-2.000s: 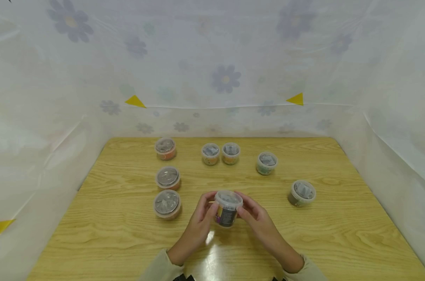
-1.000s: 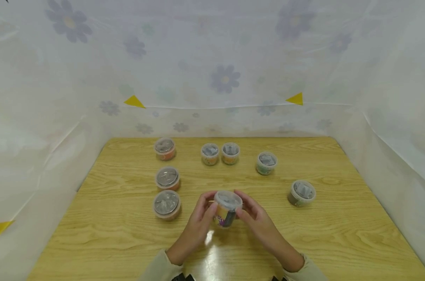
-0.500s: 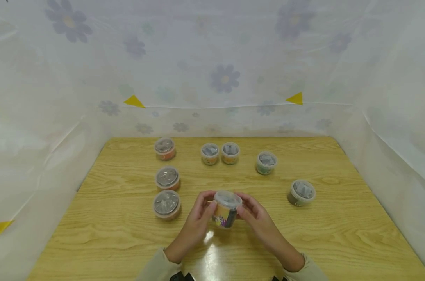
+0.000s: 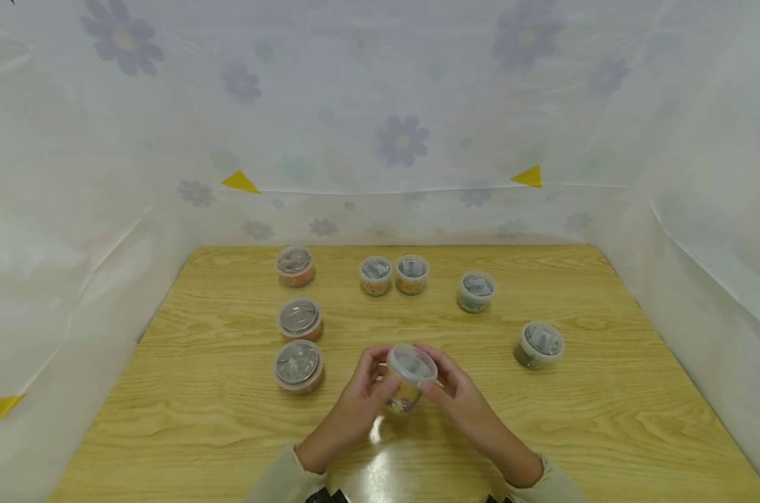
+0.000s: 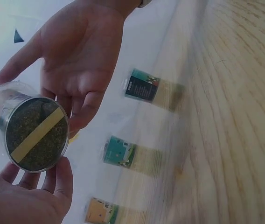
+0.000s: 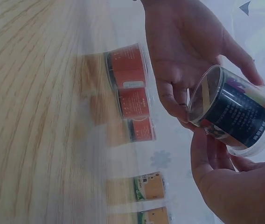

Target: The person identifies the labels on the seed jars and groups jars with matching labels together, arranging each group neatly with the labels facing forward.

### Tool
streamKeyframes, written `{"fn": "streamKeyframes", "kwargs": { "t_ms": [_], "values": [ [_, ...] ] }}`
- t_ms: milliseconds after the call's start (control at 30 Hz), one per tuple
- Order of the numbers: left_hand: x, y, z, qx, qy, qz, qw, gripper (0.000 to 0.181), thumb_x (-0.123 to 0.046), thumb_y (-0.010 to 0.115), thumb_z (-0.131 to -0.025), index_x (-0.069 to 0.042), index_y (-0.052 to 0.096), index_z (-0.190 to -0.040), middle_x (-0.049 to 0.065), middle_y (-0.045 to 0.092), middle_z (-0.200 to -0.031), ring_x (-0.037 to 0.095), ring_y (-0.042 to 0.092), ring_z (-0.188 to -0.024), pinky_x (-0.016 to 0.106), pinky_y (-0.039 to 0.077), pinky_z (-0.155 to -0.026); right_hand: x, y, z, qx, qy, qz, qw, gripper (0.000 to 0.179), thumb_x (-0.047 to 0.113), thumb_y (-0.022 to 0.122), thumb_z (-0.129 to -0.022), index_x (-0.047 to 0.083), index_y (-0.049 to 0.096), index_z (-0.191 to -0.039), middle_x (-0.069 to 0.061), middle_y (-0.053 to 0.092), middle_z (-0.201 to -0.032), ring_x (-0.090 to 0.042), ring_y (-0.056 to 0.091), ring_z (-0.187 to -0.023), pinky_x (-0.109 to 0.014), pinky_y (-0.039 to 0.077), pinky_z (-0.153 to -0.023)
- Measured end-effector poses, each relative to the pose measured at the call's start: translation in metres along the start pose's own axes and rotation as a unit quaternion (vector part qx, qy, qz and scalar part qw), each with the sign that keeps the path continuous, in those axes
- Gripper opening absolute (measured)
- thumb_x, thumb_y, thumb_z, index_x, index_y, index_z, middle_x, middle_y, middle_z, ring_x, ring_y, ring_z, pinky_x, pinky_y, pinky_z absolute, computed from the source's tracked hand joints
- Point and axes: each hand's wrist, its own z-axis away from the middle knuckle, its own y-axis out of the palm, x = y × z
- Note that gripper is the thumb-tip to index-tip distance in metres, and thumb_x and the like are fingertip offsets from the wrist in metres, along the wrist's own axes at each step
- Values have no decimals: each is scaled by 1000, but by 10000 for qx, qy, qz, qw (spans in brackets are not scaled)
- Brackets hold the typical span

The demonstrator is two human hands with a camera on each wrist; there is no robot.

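- Your left hand (image 4: 355,399) grasps a clear plastic jar (image 4: 410,376) from its left side; the thumb presses on the near side, under the lid.
- Your right hand (image 4: 460,392) grasps the same jar from the opposite side, also with its thumb in front.
- This jar is in the air between your two hands, above the near middle of the table, and its translucent lid (image 4: 413,362) leans toward you.
- On its wall there is a dark label panel (image 6: 240,115) with small white writing; under its base you have a yellow strip (image 5: 38,135) across dark, grainy contents.
- To your left stand three red-labelled jars: a near one (image 4: 298,367), a middle one (image 4: 300,319) just beside it, and a far one (image 4: 295,267). Whether the first two touch, I cannot tell.
- Beyond your hands, two orange-labelled jars (image 4: 376,276) (image 4: 412,274) stand side by side.
- To your right are a green-labelled jar (image 4: 476,292) and, nearer to you, a dark-labelled jar (image 4: 539,346).
- All of these stand upright on the wood-grain table (image 4: 185,419), before a white flowered curtain (image 4: 380,77).
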Motion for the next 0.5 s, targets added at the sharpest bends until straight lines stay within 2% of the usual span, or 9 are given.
{"fn": "streamKeyframes", "kwargs": {
  "t_ms": [267, 500],
  "values": [
    [1, 1, 1, 17, 101, -123, 9999, 39, -10, 51, -96, -6, 34, -131, 14, 40, -126, 23, 47, -104, 30, 47, -85, -1, -1, 0, 65, 140, 209, 9997, 52, 10, 51, -95, 8, 31, -143, -14, 38, -140, -25, 38, -127, -28, 40, -96],
    [2, -1, 1, -132, -80, -92, 9998, 34, -5, 43, -98, -3, 34, -131, 15, 43, -124, 22, 49, -102, 31, 48, -83, -1, -1, -2, -112, 350, 137, 9992, 53, 12, 55, -93, 8, 33, -141, -15, 43, -134, -31, 42, -121, -31, 44, -92]
  ]
}}
